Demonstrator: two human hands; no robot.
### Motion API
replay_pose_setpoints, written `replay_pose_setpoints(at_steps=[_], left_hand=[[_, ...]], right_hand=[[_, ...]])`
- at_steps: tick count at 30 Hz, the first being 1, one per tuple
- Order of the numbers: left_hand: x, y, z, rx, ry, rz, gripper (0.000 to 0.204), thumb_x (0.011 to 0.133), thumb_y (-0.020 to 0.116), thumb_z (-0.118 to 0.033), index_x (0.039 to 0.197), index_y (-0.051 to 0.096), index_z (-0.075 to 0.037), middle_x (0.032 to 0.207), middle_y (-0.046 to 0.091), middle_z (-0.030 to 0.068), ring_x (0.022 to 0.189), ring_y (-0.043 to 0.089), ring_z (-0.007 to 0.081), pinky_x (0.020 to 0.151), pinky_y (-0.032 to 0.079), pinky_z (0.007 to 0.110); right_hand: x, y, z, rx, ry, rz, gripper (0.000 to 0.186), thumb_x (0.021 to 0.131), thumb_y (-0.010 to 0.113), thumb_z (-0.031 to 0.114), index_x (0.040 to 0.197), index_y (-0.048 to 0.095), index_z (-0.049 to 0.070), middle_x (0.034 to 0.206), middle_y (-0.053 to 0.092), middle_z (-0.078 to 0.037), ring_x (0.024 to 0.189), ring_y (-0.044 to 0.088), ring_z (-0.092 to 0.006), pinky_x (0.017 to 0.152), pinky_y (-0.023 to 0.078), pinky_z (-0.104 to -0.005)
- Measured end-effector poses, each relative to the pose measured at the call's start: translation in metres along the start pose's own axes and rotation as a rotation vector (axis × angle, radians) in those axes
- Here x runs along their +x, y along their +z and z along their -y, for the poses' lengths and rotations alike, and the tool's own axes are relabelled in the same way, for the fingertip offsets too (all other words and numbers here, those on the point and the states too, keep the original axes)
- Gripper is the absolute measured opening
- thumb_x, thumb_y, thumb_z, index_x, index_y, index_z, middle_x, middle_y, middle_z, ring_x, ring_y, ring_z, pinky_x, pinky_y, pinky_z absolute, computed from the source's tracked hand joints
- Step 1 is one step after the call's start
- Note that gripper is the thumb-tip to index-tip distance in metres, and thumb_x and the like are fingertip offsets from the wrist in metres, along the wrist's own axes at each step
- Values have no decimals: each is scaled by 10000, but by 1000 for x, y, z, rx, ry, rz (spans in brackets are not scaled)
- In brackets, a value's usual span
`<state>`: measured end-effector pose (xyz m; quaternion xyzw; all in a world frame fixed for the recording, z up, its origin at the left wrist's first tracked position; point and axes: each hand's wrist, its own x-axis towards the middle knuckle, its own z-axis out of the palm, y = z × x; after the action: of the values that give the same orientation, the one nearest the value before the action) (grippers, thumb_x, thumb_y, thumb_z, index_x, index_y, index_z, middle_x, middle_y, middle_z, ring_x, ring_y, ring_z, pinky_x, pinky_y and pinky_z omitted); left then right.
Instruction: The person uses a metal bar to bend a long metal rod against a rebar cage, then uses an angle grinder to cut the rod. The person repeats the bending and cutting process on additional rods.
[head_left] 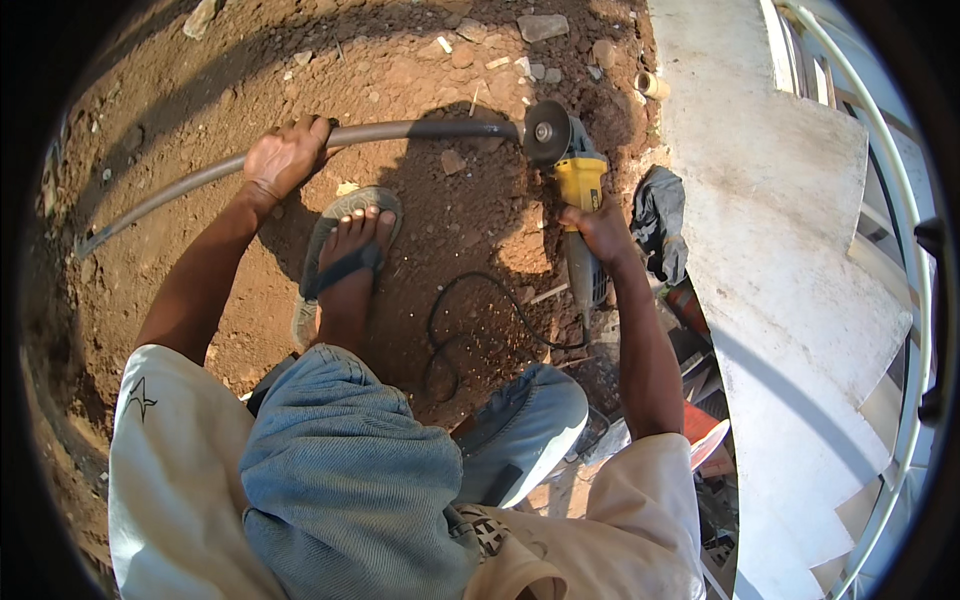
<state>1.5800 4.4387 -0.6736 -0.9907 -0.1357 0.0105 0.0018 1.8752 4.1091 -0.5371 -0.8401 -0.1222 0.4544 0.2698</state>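
Observation:
A long grey-brown pipe [200, 175] lies across the upper middle. My left hand [287, 157] is closed around it, left of my sandalled foot [345, 255]. My right hand [598, 228] grips the body of a yellow angle grinder [582, 182], with its disc [546, 133] at the pipe's right end; whether they touch I cannot tell. A black cord [510, 300] runs from the grinder's lower end in loops over the dirt.
Red-brown soil [150, 280] with stones [540, 28] lies under me. Pale flat boards [770, 300] and a white curved tube [912, 200] occupy the right side. Dark crumpled material [660, 225], a small cylinder [652, 86] and assorted debris [705, 420] lie along the boards' edge.

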Motion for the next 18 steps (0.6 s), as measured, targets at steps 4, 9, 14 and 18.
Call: replay_pose_setpoints(at_steps=[4,9,14,18], left_hand=[[0,-1,0,-21,5,2,197,899,576,-284,929,477,-117,724,551,66,599,640,189,441,520,322],[1,0,0,-15,-7,1,188,897,582,-265,914,457,-126,755,564,74,611,626,189,436,496,322],[2,1,0,-4,-14,30,169,894,573,-255,941,491,-115,742,561,75,596,642,200,450,525,329],[2,2,2,-16,10,-7,156,898,566,-243,941,489,-113,736,561,74,599,645,194,438,522,321]], right_hand=[[2,0,3,-19,-13,-36,476,734,701,110,1159,540,-34,987,656,-120,860,617,-207,804,484,-334],[2,3,9,-62,-25,-67,553,664,714,159,1147,520,-29,1018,634,-121,894,599,-219,840,466,-327],[2,4,8,-51,29,-49,527,695,712,159,1150,522,-26,1021,632,-115,894,595,-214,833,465,-319],[5,2,6,-57,-6,-65,485,724,702,150,1141,530,-27,1010,638,-108,896,597,-201,832,468,-315]])
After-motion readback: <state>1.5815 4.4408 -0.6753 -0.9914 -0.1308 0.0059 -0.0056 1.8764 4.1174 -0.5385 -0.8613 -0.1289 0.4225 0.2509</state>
